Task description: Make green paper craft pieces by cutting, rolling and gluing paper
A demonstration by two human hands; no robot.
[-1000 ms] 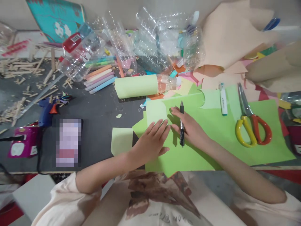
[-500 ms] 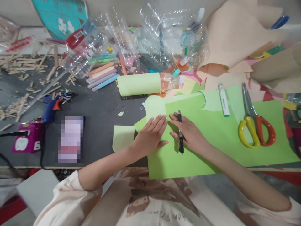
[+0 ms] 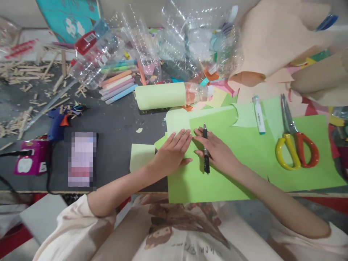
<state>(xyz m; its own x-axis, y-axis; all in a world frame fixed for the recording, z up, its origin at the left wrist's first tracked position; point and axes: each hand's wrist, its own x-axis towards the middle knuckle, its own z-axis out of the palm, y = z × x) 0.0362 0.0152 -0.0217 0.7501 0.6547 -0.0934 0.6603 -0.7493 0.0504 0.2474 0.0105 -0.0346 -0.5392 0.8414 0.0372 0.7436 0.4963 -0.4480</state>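
Observation:
My left hand (image 3: pixel 172 152) lies flat with fingers stretched out, pressing a pale green paper piece (image 3: pixel 177 121) onto a large green sheet (image 3: pixel 244 159). Beside it my right hand (image 3: pixel 216 150) also rests on the sheet, with a black pen (image 3: pixel 205 152) held between its fingers, tip pointing away from me. The fingertips of both hands nearly meet at the pale piece's edge. The sheet's near edge overhangs the dark table (image 3: pixel 114 123) toward my lap.
Yellow-and-red scissors (image 3: pixel 292 139) and a white glue stick (image 3: pixel 258 114) lie on the sheet's right. A bottle wrapped in pale green paper (image 3: pixel 163 95), clear plastic bottles (image 3: pixel 187 47), coloured markers (image 3: pixel 118 85), wooden sticks (image 3: pixel 24 94), a blue glue gun (image 3: pixel 58 123) and tan paper (image 3: pixel 274 40) crowd the back.
Both hands and the green sheet have shifted slightly left and away from me; the sheet has turned so its near edge lies straighter. The pen stays in my right hand.

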